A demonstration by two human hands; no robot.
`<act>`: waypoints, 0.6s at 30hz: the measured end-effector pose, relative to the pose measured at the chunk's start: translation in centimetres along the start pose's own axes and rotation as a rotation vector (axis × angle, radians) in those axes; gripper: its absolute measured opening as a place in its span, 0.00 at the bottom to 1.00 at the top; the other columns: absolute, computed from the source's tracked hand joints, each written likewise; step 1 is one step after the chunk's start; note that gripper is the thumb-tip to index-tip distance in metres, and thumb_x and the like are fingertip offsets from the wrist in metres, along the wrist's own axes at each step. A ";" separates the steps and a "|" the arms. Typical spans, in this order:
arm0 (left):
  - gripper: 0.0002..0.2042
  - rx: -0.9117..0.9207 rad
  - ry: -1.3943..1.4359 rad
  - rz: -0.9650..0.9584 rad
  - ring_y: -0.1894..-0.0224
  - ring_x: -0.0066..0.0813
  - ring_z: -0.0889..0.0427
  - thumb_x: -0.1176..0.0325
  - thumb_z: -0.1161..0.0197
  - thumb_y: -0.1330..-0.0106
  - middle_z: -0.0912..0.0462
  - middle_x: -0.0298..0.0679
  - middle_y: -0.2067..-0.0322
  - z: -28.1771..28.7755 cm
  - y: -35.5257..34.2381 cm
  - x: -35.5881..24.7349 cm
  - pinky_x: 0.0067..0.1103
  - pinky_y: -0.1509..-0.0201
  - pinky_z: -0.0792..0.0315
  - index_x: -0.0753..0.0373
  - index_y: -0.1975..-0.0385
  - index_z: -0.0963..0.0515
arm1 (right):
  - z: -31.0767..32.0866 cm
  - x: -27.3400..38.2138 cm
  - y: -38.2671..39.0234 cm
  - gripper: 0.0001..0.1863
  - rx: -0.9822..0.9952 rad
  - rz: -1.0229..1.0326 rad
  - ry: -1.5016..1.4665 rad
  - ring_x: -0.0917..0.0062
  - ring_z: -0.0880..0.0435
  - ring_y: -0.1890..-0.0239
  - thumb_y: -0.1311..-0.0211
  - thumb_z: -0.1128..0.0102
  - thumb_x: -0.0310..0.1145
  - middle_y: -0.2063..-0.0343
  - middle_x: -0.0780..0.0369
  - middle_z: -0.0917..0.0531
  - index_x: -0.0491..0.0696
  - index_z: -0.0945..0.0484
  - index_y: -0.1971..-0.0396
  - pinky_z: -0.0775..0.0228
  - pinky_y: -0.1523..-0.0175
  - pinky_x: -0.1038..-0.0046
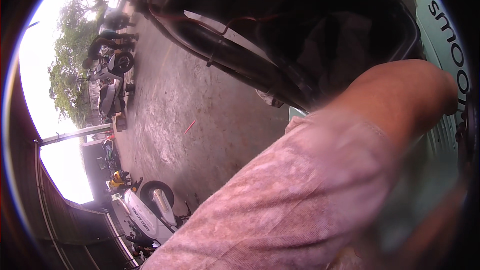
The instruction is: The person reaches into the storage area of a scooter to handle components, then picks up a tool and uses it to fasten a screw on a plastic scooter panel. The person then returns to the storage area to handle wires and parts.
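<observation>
A pink, stained sleeve [280,195] crosses the view from the lower edge toward the right. Out of it comes a bare arm [400,90], bent near the right rim beside a mint-green panel [441,30] with dark lettering. Behind the arm is a dark vehicle frame with a black tube [200,45] and a thin red wire [222,32] along it. At the lower right a blurred patch of skin [432,230] shows, too smeared to make out. Neither of my hands can be made out, and no held thing shows.
The view is tilted sideways. On the concrete floor [165,90] lies a thin red stick-like thing [190,126]. A white scooter [147,215] stands at the lower left, another scooter [111,85] farther up. Near it a person in dark clothes [102,45] bends over.
</observation>
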State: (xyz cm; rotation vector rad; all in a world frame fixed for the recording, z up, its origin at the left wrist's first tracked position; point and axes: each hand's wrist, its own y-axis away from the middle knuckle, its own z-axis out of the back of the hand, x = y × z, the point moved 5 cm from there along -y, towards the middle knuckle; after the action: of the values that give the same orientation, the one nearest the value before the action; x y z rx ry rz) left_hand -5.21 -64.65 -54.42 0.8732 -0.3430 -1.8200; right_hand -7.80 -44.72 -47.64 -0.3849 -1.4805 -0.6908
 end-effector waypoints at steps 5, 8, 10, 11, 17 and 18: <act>0.13 0.009 0.004 0.009 0.67 0.42 0.19 0.62 0.46 0.42 0.18 0.47 0.69 -0.2 0.0 0.2 0.35 0.63 0.28 0.65 0.71 0.18 | 1.8 -4.4 -0.7 0.27 0.263 -0.080 -0.245 0.81 0.35 0.39 0.28 0.55 0.36 0.41 0.65 0.33 0.45 0.44 0.34 0.41 0.46 0.82; 0.13 0.015 0.007 0.015 0.67 0.42 0.19 0.62 0.45 0.42 0.18 0.47 0.69 -0.4 0.0 0.5 0.35 0.63 0.28 0.65 0.71 0.18 | 2.3 -5.5 -1.0 0.28 0.228 -0.036 -0.317 0.80 0.35 0.39 0.30 0.54 0.38 0.40 0.64 0.33 0.45 0.43 0.34 0.42 0.44 0.82; 0.13 0.011 0.003 0.017 0.67 0.42 0.19 0.62 0.45 0.42 0.18 0.47 0.69 -0.2 0.0 0.4 0.35 0.62 0.28 0.65 0.71 0.18 | 3.6 -6.7 -1.2 0.29 0.215 0.012 -0.326 0.79 0.35 0.38 0.31 0.53 0.42 0.39 0.64 0.34 0.45 0.43 0.34 0.43 0.42 0.81; 0.13 0.012 0.006 0.019 0.67 0.42 0.19 0.62 0.45 0.42 0.17 0.47 0.69 -0.2 0.0 0.4 0.35 0.62 0.28 0.65 0.71 0.18 | 3.8 -6.9 -1.3 0.30 0.210 0.034 -0.332 0.79 0.35 0.38 0.31 0.52 0.43 0.38 0.64 0.35 0.45 0.42 0.34 0.43 0.41 0.80; 0.13 0.014 0.006 0.029 0.66 0.42 0.19 0.62 0.44 0.43 0.17 0.47 0.68 -0.6 0.2 0.7 0.35 0.62 0.28 0.65 0.70 0.18 | 0.2 -4.2 -1.7 0.31 0.416 0.192 -0.212 0.81 0.37 0.36 0.31 0.53 0.46 0.36 0.64 0.36 0.45 0.42 0.34 0.45 0.43 0.80; 0.13 0.012 0.007 0.034 0.66 0.42 0.19 0.62 0.44 0.43 0.17 0.47 0.68 -0.7 0.2 0.8 0.35 0.61 0.28 0.65 0.70 0.18 | -0.7 -3.8 -1.6 0.31 0.463 0.241 -0.238 0.81 0.38 0.36 0.31 0.54 0.45 0.37 0.64 0.36 0.45 0.43 0.33 0.45 0.44 0.81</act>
State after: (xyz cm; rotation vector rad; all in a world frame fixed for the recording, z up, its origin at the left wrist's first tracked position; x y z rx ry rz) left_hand -4.69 -65.32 -55.08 0.8775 -0.3627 -1.7852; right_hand -8.12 -45.64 -51.69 -0.2856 -1.7291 -0.1018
